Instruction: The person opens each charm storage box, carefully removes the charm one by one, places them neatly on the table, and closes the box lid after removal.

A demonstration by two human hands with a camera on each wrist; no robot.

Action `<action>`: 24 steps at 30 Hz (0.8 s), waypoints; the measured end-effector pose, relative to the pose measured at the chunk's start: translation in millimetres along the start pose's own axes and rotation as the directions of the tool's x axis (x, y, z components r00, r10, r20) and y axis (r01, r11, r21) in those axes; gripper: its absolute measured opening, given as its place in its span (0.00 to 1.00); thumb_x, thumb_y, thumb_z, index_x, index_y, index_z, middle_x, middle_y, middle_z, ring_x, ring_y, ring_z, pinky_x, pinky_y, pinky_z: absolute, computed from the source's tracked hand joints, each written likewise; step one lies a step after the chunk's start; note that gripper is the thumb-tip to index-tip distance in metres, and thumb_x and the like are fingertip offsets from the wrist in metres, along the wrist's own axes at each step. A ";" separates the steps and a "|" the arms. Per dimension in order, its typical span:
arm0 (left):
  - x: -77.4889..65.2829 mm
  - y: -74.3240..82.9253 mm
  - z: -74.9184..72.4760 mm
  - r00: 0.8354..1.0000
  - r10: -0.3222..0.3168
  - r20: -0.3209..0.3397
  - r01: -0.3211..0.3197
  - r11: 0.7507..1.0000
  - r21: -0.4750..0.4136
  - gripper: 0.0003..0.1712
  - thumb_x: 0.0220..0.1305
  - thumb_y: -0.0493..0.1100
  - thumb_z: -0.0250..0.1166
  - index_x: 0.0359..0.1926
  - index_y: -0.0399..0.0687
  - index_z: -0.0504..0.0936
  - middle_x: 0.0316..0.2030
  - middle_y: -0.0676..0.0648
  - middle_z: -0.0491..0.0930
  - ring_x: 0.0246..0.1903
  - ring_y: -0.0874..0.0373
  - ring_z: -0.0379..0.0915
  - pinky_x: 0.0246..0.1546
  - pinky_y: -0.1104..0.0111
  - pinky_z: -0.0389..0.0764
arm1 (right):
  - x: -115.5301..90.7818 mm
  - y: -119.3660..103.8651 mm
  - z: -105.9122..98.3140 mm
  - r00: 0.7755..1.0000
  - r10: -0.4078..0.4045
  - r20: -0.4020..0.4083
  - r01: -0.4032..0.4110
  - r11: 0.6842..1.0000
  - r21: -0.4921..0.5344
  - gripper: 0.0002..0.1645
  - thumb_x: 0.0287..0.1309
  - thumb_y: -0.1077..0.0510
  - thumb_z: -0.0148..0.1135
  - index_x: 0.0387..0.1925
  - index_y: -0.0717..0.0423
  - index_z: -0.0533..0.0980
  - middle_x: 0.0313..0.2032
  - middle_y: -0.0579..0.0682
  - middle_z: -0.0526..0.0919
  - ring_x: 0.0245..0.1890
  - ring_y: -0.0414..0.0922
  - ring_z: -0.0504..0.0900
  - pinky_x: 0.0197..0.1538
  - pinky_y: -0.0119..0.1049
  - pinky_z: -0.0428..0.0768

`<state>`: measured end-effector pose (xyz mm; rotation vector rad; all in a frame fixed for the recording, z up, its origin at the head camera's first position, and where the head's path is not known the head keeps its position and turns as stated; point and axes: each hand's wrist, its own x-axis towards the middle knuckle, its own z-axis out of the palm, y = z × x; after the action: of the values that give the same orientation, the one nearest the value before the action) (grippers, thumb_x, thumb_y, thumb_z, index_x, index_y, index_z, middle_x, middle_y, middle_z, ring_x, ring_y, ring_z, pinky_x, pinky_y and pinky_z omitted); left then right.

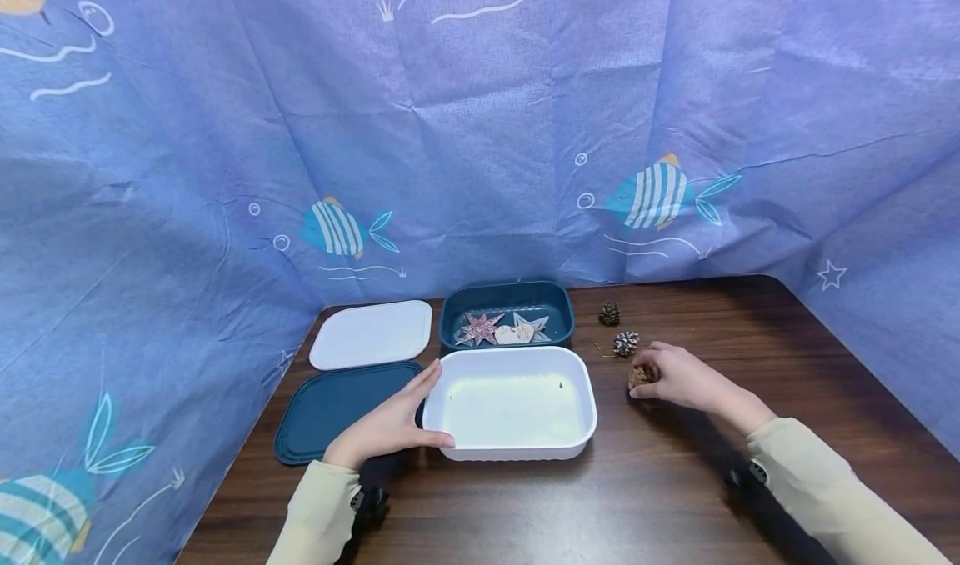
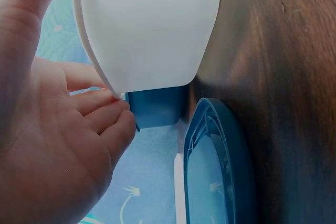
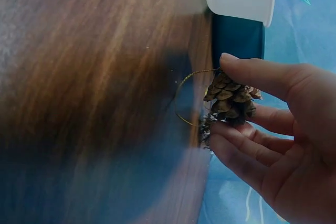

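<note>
My right hand [image 1: 678,376] pinches a brown pine cone [image 3: 231,98] between thumb and fingers; a gold cord loop [image 3: 181,90] hangs from it. In the head view the fingers partly hide this cone, held low over the wooden table. At the left end of a white rectangular box [image 1: 513,402], my left hand [image 1: 390,419] grips the rim, thumb at the near corner and index finger at the far one. The left wrist view shows the other fingertips [image 2: 123,114] against the rim's edge. Small dark specks mark the white box's inside.
Behind the white box stands a dark blue box [image 1: 450,315] with star-shaped ornaments [image 1: 480,329] and a pale flat piece [image 1: 513,334]. A white lid [image 1: 371,334] and a dark blue lid [image 1: 337,407] lie left. Two pine cones [image 1: 626,343] sit beyond the right hand. A blue curtain [image 1: 480,132] hangs behind.
</note>
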<state>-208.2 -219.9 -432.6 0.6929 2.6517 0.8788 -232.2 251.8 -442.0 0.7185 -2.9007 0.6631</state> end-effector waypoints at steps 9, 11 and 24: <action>1.0 -2.6 0.5 1.000 0.015 0.003 -0.015 1.000 0.009 0.68 0.52 0.68 0.74 0.81 0.52 0.44 0.80 0.48 0.40 0.77 0.49 0.42 0.71 0.47 0.59 | -1.8 0.4 5.9 1.000 0.002 0.016 -0.002 1.000 -0.015 0.23 0.45 0.50 0.80 0.39 0.61 0.83 0.32 0.47 0.76 0.30 0.42 0.73 0.38 0.44 0.76; 1.1 -2.7 0.8 1.000 0.015 0.005 -0.015 1.000 0.009 0.68 0.52 0.69 0.74 0.81 0.52 0.44 0.80 0.49 0.40 0.77 0.49 0.42 0.70 0.47 0.59 | -2.3 0.7 7.6 1.000 0.003 0.022 -0.002 1.000 -0.017 0.24 0.44 0.50 0.80 0.39 0.62 0.83 0.33 0.47 0.77 0.31 0.43 0.74 0.39 0.45 0.77; 1.5 -3.1 0.9 1.000 0.017 0.002 -0.017 1.000 0.008 0.67 0.52 0.68 0.74 0.81 0.52 0.44 0.80 0.49 0.40 0.77 0.50 0.41 0.71 0.47 0.58 | -4.1 -1.3 13.7 0.999 0.030 0.026 -0.030 1.000 -0.005 0.28 0.43 0.48 0.81 0.42 0.61 0.82 0.37 0.50 0.75 0.32 0.44 0.74 0.41 0.48 0.78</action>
<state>-210.2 -220.9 -435.3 0.7193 2.6526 0.8715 -227.6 246.6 -454.5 0.6892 -2.9409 0.6556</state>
